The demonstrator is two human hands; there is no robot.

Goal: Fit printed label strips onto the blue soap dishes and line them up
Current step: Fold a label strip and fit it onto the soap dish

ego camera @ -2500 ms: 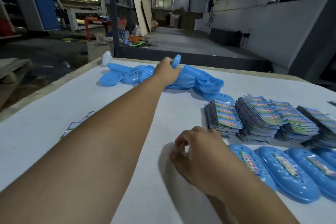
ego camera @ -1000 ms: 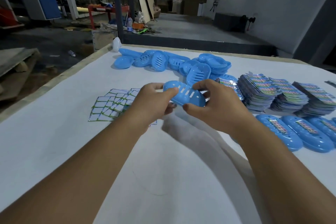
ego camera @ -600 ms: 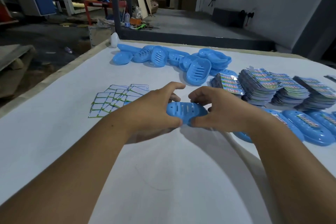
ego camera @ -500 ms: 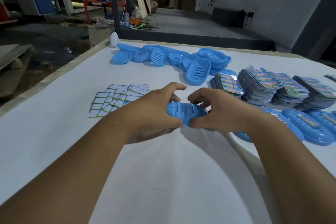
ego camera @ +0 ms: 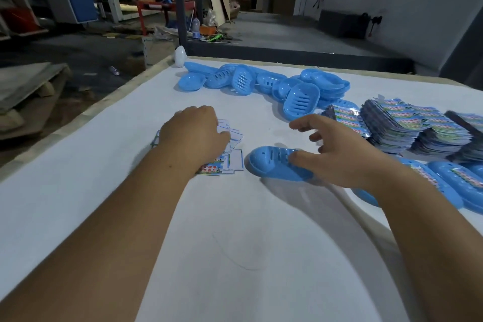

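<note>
From the head camera, a blue soap dish lies upside down on the white table, an elongated oval of glossy plastic with short drain slots cut through its domed bottom, sitting between the 2 hands. The right hand hovers over the dish's right end with fingers spread and loosely straight, its thumb touching the slotted surface and nothing gripped. The left hand rests knuckles-up on a scatter of small label strips, white rectangles with blue borders and a printed colour panel; its fingertips are hidden beneath the hand, so whether it pinches a strip cannot be told. At the far side a heap of unlabelled blue dishes lies jumbled, some showing ribbed slotted insides. To the right stand stacks of printed cards, and nearer the right edge a row of labelled dishes lies side by side, each with a colourful strip along its top
</note>
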